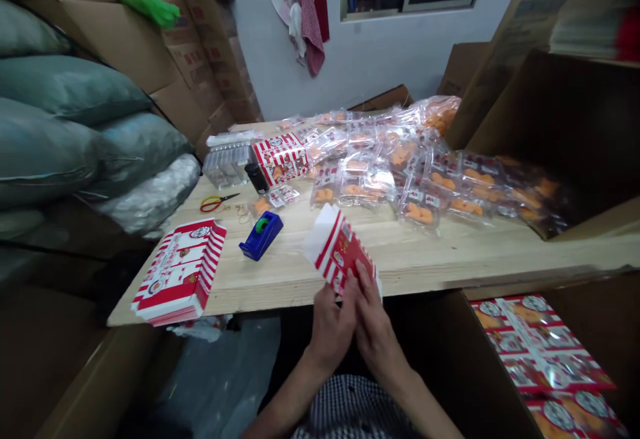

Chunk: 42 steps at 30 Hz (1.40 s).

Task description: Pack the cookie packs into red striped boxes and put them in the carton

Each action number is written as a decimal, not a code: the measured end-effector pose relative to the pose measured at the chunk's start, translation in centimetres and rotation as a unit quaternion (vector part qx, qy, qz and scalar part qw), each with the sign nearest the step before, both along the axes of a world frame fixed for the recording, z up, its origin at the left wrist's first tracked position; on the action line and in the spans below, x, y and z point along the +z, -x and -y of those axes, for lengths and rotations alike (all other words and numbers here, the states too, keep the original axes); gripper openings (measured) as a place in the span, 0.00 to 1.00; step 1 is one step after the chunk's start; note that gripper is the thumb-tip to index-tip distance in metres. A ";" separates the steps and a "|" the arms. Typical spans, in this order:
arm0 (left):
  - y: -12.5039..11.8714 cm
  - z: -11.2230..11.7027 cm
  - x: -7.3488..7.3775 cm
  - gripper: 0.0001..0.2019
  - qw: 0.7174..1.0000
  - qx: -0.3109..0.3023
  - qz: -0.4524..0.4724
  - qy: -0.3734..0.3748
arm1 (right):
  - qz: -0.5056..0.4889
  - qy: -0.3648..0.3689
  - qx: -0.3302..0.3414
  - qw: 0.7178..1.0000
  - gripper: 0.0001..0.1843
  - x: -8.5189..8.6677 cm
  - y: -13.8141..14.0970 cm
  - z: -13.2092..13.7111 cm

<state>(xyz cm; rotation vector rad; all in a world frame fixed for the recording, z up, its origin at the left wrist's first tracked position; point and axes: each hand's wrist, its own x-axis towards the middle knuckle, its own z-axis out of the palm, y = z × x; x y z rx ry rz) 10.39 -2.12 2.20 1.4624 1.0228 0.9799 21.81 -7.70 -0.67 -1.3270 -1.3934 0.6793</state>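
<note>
Holding a red-and-white striped, printed paperboard carton (350, 249) over the near edge of the pale wooden surface (450, 259), both hands are meeting at its lower end. The fingers of the left hand (327, 325) are curling in around its lower left edge; those of the right hand (374, 322) are lying almost straight and close together along its lower right part. How firmly they are pressing is staying hidden. The carton is tilting away from the fingers, its white end flaps pointing up and left.

It is looking light and fairly stiff along its folds, probably a little slick on the printed side; its broad panels and thin flaps are likely to be creasing under a hard pinch, so the folded edges are seeming the safer hold.

Beyond the fingers, clear plastic packets (417, 212) are showing orange pieces inside, and a large clear plastic bag (440, 115) farther back is holding more orange contents. Right of the fingers, a brown cardboard box with a dark interior (575, 125) is opening toward the packets, some lying at its mouth. Below it, an open brown cardboard bin (480, 352) is containing glossy red printed packs (545, 345). Left of the fingers, flat red-and-white cartons (183, 265) are sitting stacked; clear plastic trays (227, 162) are standing farther off.
</note>
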 end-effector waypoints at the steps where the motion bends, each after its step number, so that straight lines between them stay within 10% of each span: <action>1: 0.3 -0.6 0.3 0.17 0.998 0.040 0.028 0.034 | 0.007 -0.002 0.006 1.000 0.33 0.5 -0.2 0.1; 6: 2.5 -3.5 1.6 0.24 0.975 0.045 0.183 0.120 | -0.106 0.012 -0.154 0.982 0.33 3.4 -4.2 -0.3; 12: 1.7 -1.9 0.0 0.22 0.976 -0.032 0.162 0.142 | -0.340 0.145 -0.057 0.927 0.34 2.8 -2.4 -0.5; 22: 1.8 -1.3 -0.4 0.30 0.962 -0.183 0.136 0.151 | -0.349 0.155 -0.051 0.923 0.39 -0.3 -0.2 0.3; 29: 2.2 -2.2 -2.4 0.17 0.962 -0.139 0.114 0.205 | -0.462 0.222 -0.027 0.858 0.36 -0.4 -0.8 0.8; 42: 2.5 -3.8 -2.1 0.30 0.972 -0.080 0.179 0.132 | -0.361 0.213 -0.061 0.906 0.22 -3.7 -2.2 0.1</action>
